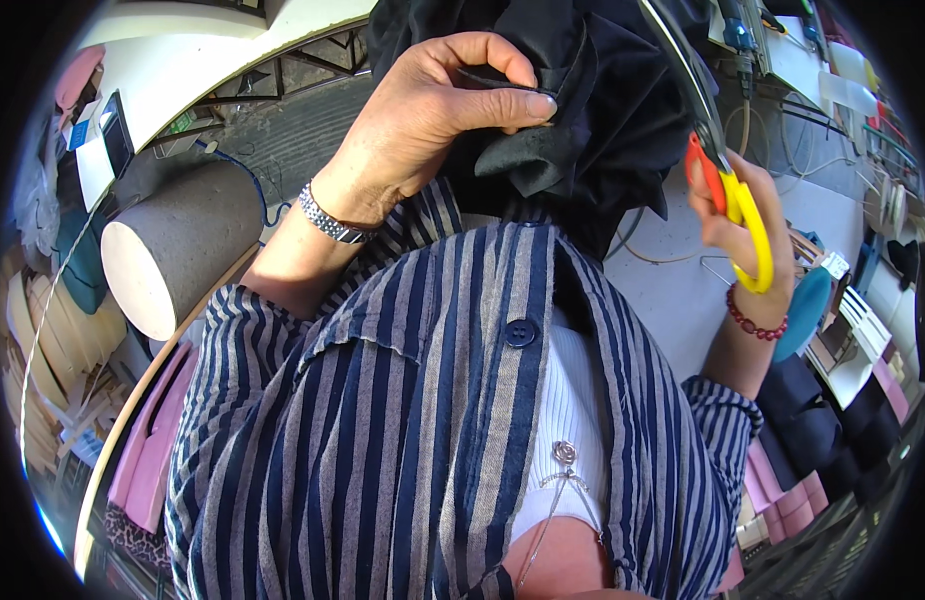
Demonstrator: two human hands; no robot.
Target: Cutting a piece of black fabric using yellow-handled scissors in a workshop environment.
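My left hand (423,120) is closed in a pinch on a fold of black fabric (623,130), thumb and forefinger together at its edge. The cloth is bunched and hangs over the area in front of my body, its far part running out at the top of the picture. To the right of it, my right hand (776,225) grips scissors (753,245) with a yellow and a red handle loop. Their long dark blades point up and to the left, beside the cloth. Whether the blade tips touch anything cannot be seen.
At left lies a grey roll (188,235) with a pale round end. A white table (313,30) curves across the upper left. Pink folded material (158,430) is stacked lower left. On the right are a white surface (673,265), cables, thread spools (891,205) and a teal piece (805,310).
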